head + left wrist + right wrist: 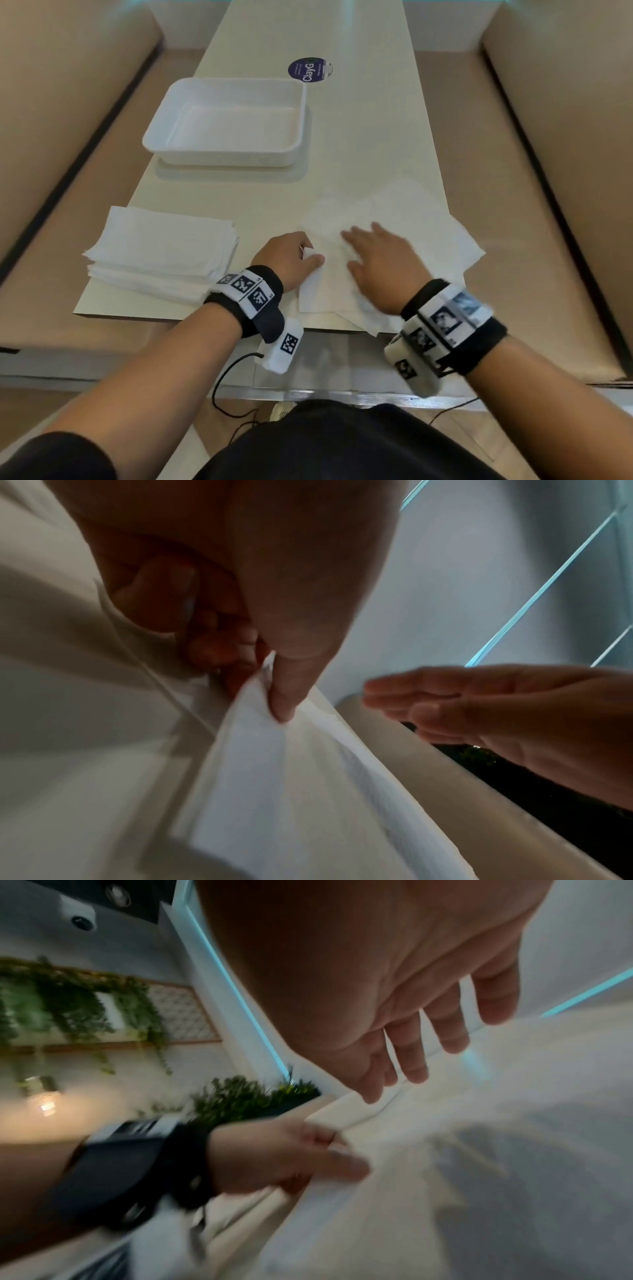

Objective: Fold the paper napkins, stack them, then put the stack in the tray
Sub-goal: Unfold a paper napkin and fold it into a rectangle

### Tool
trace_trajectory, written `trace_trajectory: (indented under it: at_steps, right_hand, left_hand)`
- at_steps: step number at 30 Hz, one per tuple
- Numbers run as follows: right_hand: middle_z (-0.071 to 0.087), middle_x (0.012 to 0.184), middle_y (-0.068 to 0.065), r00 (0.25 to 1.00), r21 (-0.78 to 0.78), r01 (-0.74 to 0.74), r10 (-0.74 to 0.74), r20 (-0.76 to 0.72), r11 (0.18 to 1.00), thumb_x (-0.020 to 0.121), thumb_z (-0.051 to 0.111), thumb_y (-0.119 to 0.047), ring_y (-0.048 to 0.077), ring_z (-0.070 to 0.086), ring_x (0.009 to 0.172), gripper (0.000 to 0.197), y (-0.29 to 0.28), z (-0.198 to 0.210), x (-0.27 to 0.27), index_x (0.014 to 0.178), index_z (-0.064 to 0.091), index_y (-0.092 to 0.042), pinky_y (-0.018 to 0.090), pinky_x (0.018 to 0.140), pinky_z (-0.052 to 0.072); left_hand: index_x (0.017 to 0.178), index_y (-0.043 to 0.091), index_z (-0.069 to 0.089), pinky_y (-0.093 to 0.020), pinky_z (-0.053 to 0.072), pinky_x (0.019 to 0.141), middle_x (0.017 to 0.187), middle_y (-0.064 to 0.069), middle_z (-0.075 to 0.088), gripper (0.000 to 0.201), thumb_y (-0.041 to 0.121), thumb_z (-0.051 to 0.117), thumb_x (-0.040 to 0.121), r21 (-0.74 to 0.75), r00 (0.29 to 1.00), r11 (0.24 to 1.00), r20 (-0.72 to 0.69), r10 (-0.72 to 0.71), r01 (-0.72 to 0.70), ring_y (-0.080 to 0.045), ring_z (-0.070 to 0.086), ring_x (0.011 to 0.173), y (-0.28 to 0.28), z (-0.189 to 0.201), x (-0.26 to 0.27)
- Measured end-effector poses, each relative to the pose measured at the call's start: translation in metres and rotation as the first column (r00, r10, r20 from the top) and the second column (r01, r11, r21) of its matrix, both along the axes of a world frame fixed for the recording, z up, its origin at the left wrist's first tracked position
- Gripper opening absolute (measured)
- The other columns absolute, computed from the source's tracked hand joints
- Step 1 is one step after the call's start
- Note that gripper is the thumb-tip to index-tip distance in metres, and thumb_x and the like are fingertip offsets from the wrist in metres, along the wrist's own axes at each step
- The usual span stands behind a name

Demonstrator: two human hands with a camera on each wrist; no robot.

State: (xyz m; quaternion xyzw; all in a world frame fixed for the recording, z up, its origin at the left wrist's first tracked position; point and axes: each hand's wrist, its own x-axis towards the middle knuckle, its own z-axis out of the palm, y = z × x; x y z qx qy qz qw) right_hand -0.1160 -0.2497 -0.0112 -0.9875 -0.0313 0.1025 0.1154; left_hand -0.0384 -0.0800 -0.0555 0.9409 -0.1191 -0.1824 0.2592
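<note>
White tray (294, 137) holding nothing, stack (161, 253) beside

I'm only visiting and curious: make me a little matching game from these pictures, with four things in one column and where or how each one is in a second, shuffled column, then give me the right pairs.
Things:
1. white tray
2. stack of folded napkins
3. left hand
4. right hand

States:
A. lies flat, fingers straight, on the unfolded napkin
B. sits on the table's near left corner
C. holds nothing, farther up the table
D. pinches a napkin edge

Pairs: 1-C, 2-B, 3-D, 4-A
</note>
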Motion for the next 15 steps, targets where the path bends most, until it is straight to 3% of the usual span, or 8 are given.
trace_trajectory:
  at_steps: [2,4,9,15]
  right_hand:
    - [-0.002,0.162,0.000,0.989,-0.036,-0.090,0.085,-0.121,0.995,0.102,0.028,-0.032,0.026,-0.005,0.148,0.059,0.023,-0.019,-0.005,0.153,0.001,-0.021,0.044,0.118,0.003]
    - [-0.015,0.160,-0.002,0.975,-0.016,-0.092,0.087,-0.205,0.996,0.102,0.023,-0.036,0.024,-0.018,0.146,0.063,0.030,-0.037,-0.010,0.151,-0.012,-0.021,0.044,0.117,-0.007]
    - [-0.025,0.156,-0.007,0.975,0.003,-0.047,0.047,-0.216,0.999,0.098,0.016,-0.055,0.019,-0.027,0.143,0.068,0.013,-0.055,-0.018,0.150,-0.017,-0.025,0.043,0.118,-0.012]
    - [-0.029,0.155,-0.007,0.948,-0.047,0.175,-0.181,-0.260,0.983,0.092,0.012,-0.066,0.017,-0.026,0.143,0.078,-0.027,-0.050,-0.029,0.149,-0.020,-0.023,0.044,0.117,-0.013]
  left_hand:
    - [0.092,0.024,0.055,-0.029,0.041,0.064,0.074,0.008,0.054,0.020,0.042,0.060,0.088,0.010,1.000,1.000,0.031,-0.004,0.004,-0.011,0.050,0.067,-0.001,0.000,-0.002]
    - [0.091,0.023,0.055,-0.030,0.043,0.063,0.073,0.007,0.054,0.020,0.042,0.058,0.089,0.010,0.999,1.000,0.049,-0.006,0.006,-0.013,0.051,0.066,-0.001,-0.001,-0.002]
    - [0.094,0.025,0.053,-0.029,0.036,0.063,0.073,0.010,0.051,0.024,0.046,0.062,0.088,-0.004,0.998,1.000,0.056,0.008,-0.008,-0.011,0.048,0.068,0.002,-0.006,-0.003]
    - [0.094,0.024,0.055,-0.029,0.037,0.063,0.073,0.009,0.051,0.027,0.048,0.064,0.086,-0.025,0.999,0.999,0.028,0.022,-0.021,-0.012,0.049,0.070,0.003,-0.005,0.000]
